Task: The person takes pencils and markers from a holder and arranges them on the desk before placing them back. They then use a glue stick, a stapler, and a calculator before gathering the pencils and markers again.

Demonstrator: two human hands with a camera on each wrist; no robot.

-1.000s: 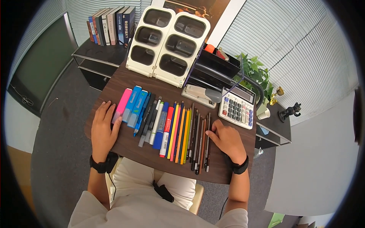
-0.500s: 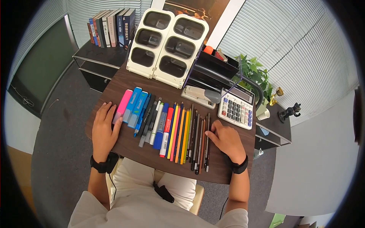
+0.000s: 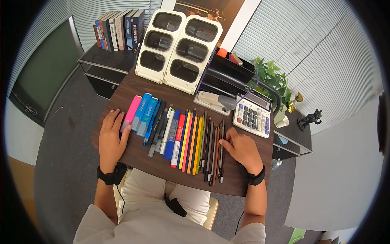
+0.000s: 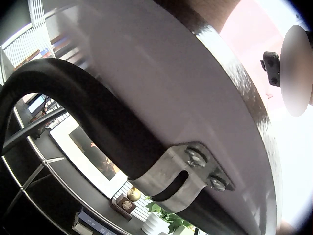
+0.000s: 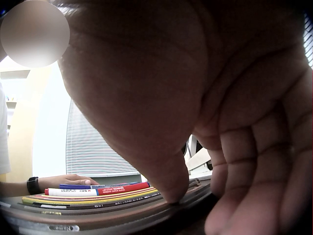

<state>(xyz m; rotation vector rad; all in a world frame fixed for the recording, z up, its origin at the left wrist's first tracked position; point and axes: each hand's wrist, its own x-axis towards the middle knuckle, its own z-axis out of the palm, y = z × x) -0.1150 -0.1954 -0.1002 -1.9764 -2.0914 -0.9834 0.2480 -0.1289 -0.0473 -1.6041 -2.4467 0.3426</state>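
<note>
A row of pens, markers and pencils lies side by side on the brown table (image 3: pixel 191 182). At its left end my left hand (image 3: pixel 111 140) rests flat, thumb beside the pink highlighter (image 3: pixel 133 110). Two blue highlighters (image 3: pixel 148 117), dark pens, a blue marker (image 3: pixel 171 140) and a red marker (image 3: pixel 177 142) follow, then coloured pencils (image 3: pixel 197 142) and dark pencils (image 3: pixel 210 154). My right hand (image 3: pixel 244 152) rests at the right end, its thumb tip (image 5: pixel 173 193) at the outermost pencil, fingers loosely bent. The left wrist view shows the table's underside, not the hand's fingers.
Behind the row stand a cream organizer (image 3: pixel 165 53) with several dark compartments, a stapler (image 3: pixel 213 103), a calculator (image 3: pixel 252 116) and a black desk rack (image 3: pixel 227 71). Under the table, a black tube (image 4: pixel 112 127) is held by a metal bracket (image 4: pixel 171 181). Books (image 3: pixel 118 30) stand farther back.
</note>
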